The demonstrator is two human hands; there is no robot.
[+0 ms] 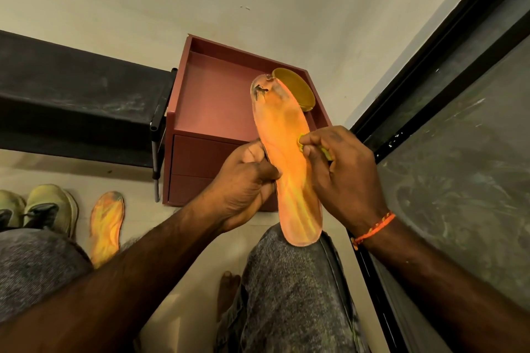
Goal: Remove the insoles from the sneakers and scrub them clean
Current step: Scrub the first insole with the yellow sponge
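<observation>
An orange insole stands tilted with its heel end on my right knee and its worn, torn toe end pointing up and away. My left hand grips its left edge near the middle. Against the insole's right edge, my right hand pinches a small yellow-green brush. A second orange insole lies on the floor at the left, beside a pair of pale green sneakers.
A red-brown wooden cabinet with an open top stands straight ahead; a yellow bowl sits in it at the right. A black bench runs along the left wall. A dark-framed glass door is on the right.
</observation>
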